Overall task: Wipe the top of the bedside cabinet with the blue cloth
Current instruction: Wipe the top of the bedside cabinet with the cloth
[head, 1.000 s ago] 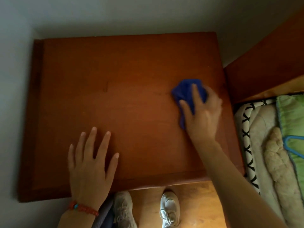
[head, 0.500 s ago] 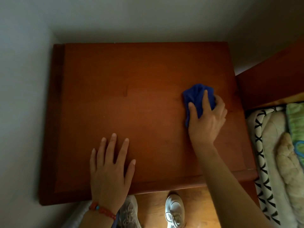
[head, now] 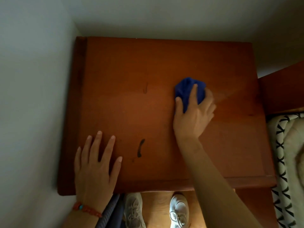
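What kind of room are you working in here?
Most likely a bedroom corner: a reddish-brown wooden bedside cabinet sits against pale walls, with a wooden bed frame and cream, black-patterned bedding beside it.

Bedside cabinet top [head: 148, 66] carries blue cloth [head: 185, 91], two hands pressing, dark smudge [head: 140, 148]

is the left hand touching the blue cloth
Apart. The head view shows the left hand flat on the cabinet top, with bare wood between it and the cloth under the right hand.
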`<state>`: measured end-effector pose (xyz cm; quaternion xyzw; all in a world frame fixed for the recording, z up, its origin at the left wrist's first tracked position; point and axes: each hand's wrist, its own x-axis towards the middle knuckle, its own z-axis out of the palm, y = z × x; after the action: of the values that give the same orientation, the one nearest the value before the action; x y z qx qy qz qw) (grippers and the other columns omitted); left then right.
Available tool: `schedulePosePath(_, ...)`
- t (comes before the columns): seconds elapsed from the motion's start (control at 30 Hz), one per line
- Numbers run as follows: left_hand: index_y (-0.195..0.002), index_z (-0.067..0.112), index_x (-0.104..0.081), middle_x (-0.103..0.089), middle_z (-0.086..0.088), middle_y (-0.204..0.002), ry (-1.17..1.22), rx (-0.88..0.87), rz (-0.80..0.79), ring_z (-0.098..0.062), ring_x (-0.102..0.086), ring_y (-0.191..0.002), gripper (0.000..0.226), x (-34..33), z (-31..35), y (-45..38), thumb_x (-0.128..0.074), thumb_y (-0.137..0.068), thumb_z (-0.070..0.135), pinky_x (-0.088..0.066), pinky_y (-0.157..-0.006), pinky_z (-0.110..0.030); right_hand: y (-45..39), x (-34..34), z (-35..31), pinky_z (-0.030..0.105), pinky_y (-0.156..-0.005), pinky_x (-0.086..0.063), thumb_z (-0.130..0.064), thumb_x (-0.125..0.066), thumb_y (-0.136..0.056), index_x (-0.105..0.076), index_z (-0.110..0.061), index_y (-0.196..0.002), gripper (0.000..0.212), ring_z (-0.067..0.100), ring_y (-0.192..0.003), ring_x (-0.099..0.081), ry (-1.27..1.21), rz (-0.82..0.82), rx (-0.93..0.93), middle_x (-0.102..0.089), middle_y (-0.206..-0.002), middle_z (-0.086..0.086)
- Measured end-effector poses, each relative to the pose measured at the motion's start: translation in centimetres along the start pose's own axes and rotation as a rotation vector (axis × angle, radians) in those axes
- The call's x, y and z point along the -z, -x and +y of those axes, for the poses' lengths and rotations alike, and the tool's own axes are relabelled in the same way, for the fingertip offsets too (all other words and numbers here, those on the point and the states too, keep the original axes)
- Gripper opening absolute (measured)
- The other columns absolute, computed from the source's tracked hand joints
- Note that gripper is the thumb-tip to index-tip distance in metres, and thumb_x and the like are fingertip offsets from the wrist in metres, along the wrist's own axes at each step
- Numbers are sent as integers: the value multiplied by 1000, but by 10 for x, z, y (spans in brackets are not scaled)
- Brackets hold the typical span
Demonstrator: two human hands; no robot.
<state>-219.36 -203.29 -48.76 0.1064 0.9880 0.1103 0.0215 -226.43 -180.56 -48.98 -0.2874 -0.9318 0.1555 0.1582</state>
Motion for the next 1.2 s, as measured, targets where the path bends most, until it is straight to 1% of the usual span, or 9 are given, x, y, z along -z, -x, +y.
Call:
schedulePosePath(0.17,-131,14,-48,-42,-21,-137,5,26,12,-39,-33,-126,56,-3,1,1,-23,-94,48,-23,-101,-53,17,-5,-13,42,-79,-47,-41,-41,-89,-50,-14,-129,50,30,-113,-40,-24,-208,575,-51,-131,19)
schedulePosePath(0.23,-132,15,-46,-42,-20,-138,5,20,9,-38,-33,-126,55,-4,0,1,-22,-94,48,-22,-102,-51,-1,-4,-3,43,-81,-45,-42,-41,-89,-47,-14,-131,51,28,-114,-36,-27,-223,618,-49,-132,18)
schedulePosePath(0.4,-136,19,-38,-40,-19,-139,7,15,13,-36,-30,-128,53,-4,-3,2,-27,-93,47,-18,-104,-49,4,-14,-29,46,-82,-44,-40,-43,-89,-47,-15,-132,50,37,-117,-43,-62,-161,409,-46,-135,20)
schedulePosePath(0.57,-135,16,-40,-39,-18,-140,52,89,77,-35,-30,-129,53,3,-3,15,-31,-92,45,-19,-105,-48,17,-8,-28,40,-80,-45,-41,-43,-89,-47,-16,-132,49,28,-113,-37,-80,-321,926,-50,-132,17)
schedulePosePath(0.63,-135,16,-40,-38,-19,-141,46,126,77,-35,-29,-129,53,4,-7,25,-31,-92,45,-18,-105,-48,-4,-14,-37,42,-83,-43,-42,-42,-89,-45,-17,-133,50,30,-116,-40,-57,-323,909,-49,-134,17)
schedulePosePath(0.77,-135,14,-42,-39,-20,-140,30,209,90,-38,-30,-128,53,4,-17,39,-32,-91,43,-22,-102,-50,-12,-28,-65,47,-88,-41,-38,-49,-89,-45,-15,-134,51,38,-120,-43,-84,-279,643,-44,-137,19)
schedulePosePath(0.93,-133,15,-41,-40,-20,-140,34,228,65,-38,-32,-127,54,0,-20,46,-23,-95,47,-25,-101,-51,55,-16,-59,40,-81,-44,-40,-46,-87,-46,-18,-131,49,30,-113,-42,-166,-421,1080,-49,-134,16)
schedulePosePath(1.0,-134,15,-42,-40,-19,-140,38,232,60,-36,-31,-128,54,0,-20,46,-22,-95,47,-23,-102,-49,40,-21,-67,39,-79,-43,-42,-44,-88,-46,-19,-132,50,29,-113,-42,-160,-453,1148,-50,-133,15)
schedulePosePath(1.2,-135,13,-41,-38,-19,-141,44,278,131,-35,-30,-130,53,6,-22,56,-31,-93,42,-26,-102,-51,19,-46,-118,47,-88,-40,-36,-52,-88,-46,-16,-133,50,38,-120,-42,-153,-361,806,-43,-138,18)
